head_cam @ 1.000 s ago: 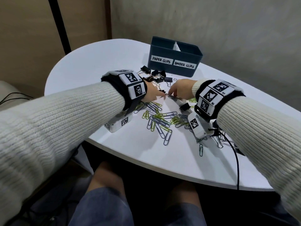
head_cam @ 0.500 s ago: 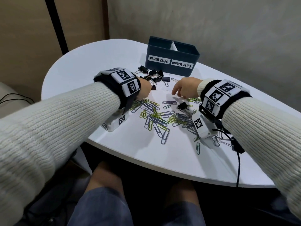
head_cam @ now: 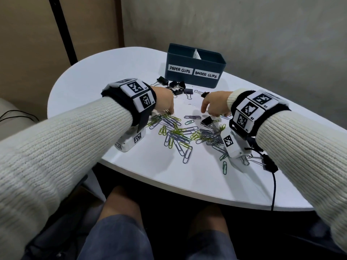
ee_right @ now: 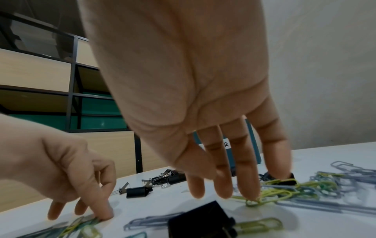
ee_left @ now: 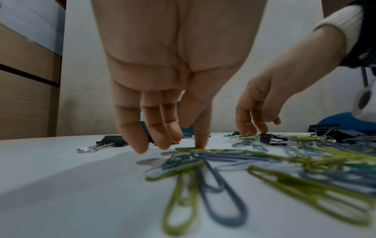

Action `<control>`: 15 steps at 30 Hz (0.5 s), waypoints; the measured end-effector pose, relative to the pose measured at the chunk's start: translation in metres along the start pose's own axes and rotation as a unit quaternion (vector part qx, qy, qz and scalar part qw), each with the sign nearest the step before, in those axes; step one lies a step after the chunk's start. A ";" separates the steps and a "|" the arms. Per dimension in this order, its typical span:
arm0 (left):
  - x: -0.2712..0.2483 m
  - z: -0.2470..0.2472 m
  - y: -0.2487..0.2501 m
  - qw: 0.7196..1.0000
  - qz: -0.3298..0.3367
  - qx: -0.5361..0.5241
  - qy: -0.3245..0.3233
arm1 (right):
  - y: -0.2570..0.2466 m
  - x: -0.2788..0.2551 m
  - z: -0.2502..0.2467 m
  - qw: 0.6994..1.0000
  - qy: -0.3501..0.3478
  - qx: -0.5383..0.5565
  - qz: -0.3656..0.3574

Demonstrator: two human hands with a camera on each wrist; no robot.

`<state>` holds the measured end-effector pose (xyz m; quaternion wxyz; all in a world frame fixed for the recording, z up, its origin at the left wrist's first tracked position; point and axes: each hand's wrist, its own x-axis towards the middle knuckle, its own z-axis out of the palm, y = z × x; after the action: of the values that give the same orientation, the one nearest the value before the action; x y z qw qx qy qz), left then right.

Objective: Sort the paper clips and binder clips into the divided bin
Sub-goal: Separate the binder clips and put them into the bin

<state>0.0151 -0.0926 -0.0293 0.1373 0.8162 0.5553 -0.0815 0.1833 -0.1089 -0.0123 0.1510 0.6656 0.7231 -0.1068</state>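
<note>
A dark blue divided bin (head_cam: 195, 61) labelled PAPER CLIPS and BINDER CLIPS stands at the back of the white table. Black binder clips (head_cam: 175, 86) lie just in front of it, and one more binder clip (head_cam: 206, 121) lies by my right hand. Grey, green and yellow paper clips (head_cam: 180, 133) are strewn in the middle. My left hand (head_cam: 169, 114) points its fingers down, the index tip (ee_left: 201, 144) touching a yellow-green paper clip (ee_left: 211, 150). My right hand (head_cam: 208, 111) also reaches down with straight fingers (ee_right: 249, 193) onto yellow-green clips (ee_right: 266, 195). Neither hand holds anything.
The table's curved front edge (head_cam: 187, 186) is close to my knees. A black cable (head_cam: 274, 188) hangs from my right wrist over that edge. A grey wall rises right behind the bin. More paper clips (head_cam: 224, 167) lie near the front right.
My hands were together at the middle over a binder clip; they have moved apart and dropped onto the paper clips, left hand to the left side, right hand to the right.
</note>
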 end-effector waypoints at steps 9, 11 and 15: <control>-0.007 0.003 0.013 0.994 0.086 -0.058 -0.031 | -0.002 0.003 0.006 0.999 -0.042 -0.016 -0.019; -0.007 0.005 0.016 0.994 0.101 0.015 -0.040 | -0.001 0.005 0.007 0.999 -0.019 -0.023 -0.018; -0.006 0.004 0.013 0.989 0.129 -0.022 -0.065 | 0.000 0.011 0.009 0.997 0.058 -0.039 -0.018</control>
<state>0.0247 -0.1038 -0.0294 0.2000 0.8710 0.4365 -0.1039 0.1828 -0.1016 -0.0246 0.1329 0.6510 0.7461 -0.0427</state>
